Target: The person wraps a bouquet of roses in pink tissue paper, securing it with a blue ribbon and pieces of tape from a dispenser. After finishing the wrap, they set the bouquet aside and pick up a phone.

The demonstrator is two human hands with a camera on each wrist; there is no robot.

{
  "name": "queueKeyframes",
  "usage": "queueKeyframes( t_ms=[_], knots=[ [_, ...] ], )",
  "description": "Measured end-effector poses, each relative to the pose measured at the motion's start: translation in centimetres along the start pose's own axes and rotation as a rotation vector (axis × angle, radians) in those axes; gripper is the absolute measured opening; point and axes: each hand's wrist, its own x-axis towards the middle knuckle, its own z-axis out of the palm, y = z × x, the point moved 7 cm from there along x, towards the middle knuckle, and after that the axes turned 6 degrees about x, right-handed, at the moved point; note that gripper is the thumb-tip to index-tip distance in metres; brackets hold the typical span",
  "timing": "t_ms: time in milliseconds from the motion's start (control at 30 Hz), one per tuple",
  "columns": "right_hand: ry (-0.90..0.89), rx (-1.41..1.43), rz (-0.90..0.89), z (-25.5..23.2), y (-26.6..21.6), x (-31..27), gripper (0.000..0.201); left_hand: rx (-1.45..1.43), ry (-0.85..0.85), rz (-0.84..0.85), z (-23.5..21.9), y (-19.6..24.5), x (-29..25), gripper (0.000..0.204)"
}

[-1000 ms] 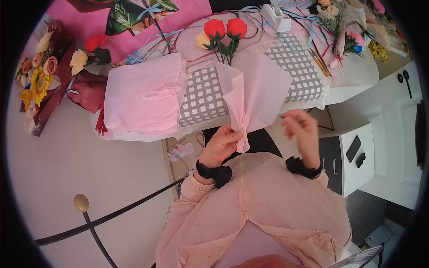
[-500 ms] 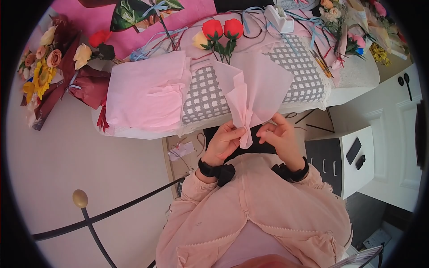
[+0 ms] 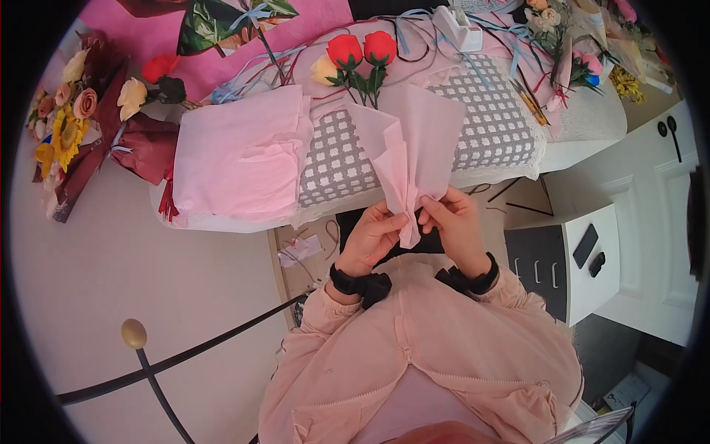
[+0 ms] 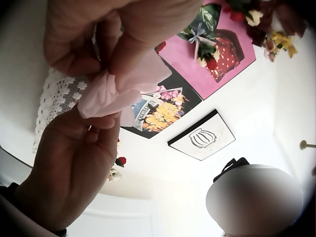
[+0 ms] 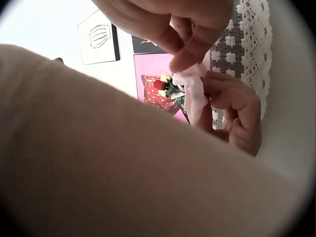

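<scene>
A sheet of pale pink wrapping paper [image 3: 435, 144] fans upward from a gathered lower end in the head view. My left hand [image 3: 370, 240] pinches that gathered end between thumb and fingers. On its right side, my right hand [image 3: 460, 229] pinches the paper's edge, close beside the left. Both hands, left [image 4: 128, 29] and right [image 4: 74, 165], meet at the crumpled paper [image 4: 106, 96] in the left wrist view. Two red roses and a cream one [image 3: 324, 69] show above the paper's top edge, their stems partly hidden behind it.
Folded pink paper [image 3: 237, 159] lies left on the white table over a grey-and-white crocheted cloth [image 3: 336, 159]. Bouquets stand at far left and upper right. Ribbons, brushes [image 3: 532, 107] and a white tape dispenser [image 3: 458, 31] lie behind. A drawer cabinet [image 3: 536, 266] is at the right.
My right hand has come in from the right, onto the paper's edge, and its fingers have closed there. The paper's right side has drawn inward, making the fan narrower. My left hand keeps its grip.
</scene>
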Motion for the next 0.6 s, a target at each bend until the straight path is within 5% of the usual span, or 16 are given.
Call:
queueKeyframes(
  t_ms=[167,267,367,600],
  knots=[
    [-0.086,0.561,0.356,0.7,2.9,1.0,0.019,-0.076,-0.144,-0.029,0.4,-0.1,-0.2,0.030],
    [-0.145,0.678,0.376,1.5,3.4,1.5,0.017,-0.077,-0.162,-0.039,1.1,0.1,-0.2,0.029],
    [-0.211,0.605,0.343,1.6,3.0,1.6,0.016,-0.063,-0.142,-0.041,0.4,-0.1,-0.3,0.028],
    [-0.037,0.324,0.255,1.6,2.0,1.5,0.012,-0.005,-0.115,-0.087,0.8,0.1,-0.4,0.025]
  ],
)
